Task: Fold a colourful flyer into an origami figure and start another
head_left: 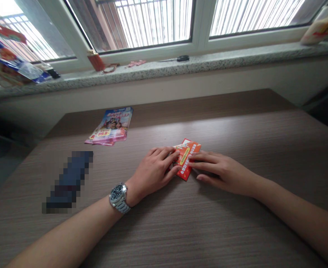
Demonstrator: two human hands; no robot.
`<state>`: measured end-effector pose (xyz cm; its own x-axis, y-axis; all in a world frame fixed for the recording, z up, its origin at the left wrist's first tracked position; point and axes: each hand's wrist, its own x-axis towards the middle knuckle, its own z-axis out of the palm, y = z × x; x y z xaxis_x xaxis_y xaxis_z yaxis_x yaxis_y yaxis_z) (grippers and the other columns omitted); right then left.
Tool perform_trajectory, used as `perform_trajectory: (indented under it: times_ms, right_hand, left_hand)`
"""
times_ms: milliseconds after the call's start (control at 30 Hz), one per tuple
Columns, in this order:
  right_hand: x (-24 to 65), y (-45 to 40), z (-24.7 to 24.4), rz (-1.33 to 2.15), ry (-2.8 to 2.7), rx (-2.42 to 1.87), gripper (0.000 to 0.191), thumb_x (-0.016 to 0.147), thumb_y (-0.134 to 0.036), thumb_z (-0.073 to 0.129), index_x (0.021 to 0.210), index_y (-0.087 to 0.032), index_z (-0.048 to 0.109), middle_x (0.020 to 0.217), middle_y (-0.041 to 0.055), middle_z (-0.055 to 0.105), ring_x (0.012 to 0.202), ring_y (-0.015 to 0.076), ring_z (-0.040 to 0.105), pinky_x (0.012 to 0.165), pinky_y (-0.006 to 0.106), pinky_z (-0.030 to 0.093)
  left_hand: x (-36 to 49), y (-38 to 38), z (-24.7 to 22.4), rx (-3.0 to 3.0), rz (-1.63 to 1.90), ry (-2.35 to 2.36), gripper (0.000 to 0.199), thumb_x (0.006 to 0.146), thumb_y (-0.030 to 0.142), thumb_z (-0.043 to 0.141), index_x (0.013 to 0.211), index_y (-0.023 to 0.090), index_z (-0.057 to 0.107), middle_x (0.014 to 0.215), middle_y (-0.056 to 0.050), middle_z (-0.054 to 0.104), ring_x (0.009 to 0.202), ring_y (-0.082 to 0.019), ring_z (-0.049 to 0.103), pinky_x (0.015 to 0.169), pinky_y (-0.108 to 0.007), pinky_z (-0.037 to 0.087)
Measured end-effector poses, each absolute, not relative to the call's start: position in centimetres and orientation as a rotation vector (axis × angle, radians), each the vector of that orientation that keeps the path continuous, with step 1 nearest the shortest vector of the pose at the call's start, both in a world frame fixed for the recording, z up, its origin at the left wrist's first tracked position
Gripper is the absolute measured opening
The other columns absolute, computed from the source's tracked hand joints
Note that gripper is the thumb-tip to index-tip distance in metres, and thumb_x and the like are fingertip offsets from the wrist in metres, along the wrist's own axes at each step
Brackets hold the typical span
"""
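Observation:
A folded red and orange paper leaflet (185,158) with white print lies on the brown table (141,230), set at a slant. My left hand (158,167), with a metal watch (119,197) at the wrist, rests its fingertips on the leaflet's left side. Its fingers are stretched out and gently bent. From the right, my right hand (222,169) touches the leaflet's other side with its fingers extended, the thumb lying lower and apart. Parts of the leaflet are hidden beneath both hands.
A stack of colourful printed flyers (112,126) lies at the table's back left. Nearer stands out a blurred-out dark rectangular object (70,178). Along the stone windowsill (217,57) are scissors (182,58), a red box (96,61), snack packaging (10,59) and a bag (322,26).

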<state>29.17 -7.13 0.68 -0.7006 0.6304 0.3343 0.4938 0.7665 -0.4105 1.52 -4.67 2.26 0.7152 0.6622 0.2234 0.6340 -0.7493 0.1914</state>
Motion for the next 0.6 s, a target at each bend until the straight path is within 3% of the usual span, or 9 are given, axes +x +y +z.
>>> perform_trajectory:
  times_ms: [400, 600]
  right_hand:
    - [29.54, -6.77, 0.06, 0.342, -2.48, -0.955, 0.041, 0.102, -0.026, 0.054, 0.143, -0.027, 0.058, 0.149, 0.0097, 0.059, 0.14, 0.0262, 0.052, 0.117, 0.05, 0.045]
    - [29.58, -6.74, -0.13, 0.309, -2.526, -0.974, 0.039, 0.103, -0.029, 0.053, 0.14, -0.024, 0.06, 0.149, 0.0095, 0.058, 0.139, 0.0268, 0.053, 0.119, 0.051, 0.041]
  left_hand:
    - [1.23, -4.52, 1.71, 2.814, 0.398, 0.972, 0.044, 0.105, 0.037, 0.048, 0.146, 0.021, 0.051, 0.15, -0.013, 0.053, 0.139, -0.027, 0.05, 0.12, -0.052, 0.037]
    - [1.46, -4.78, 2.06, 2.85, 0.475, 0.95, 0.038, 0.103, 0.037, 0.052, 0.137, 0.02, 0.06, 0.143, -0.012, 0.058, 0.13, -0.029, 0.055, 0.113, -0.049, 0.044]
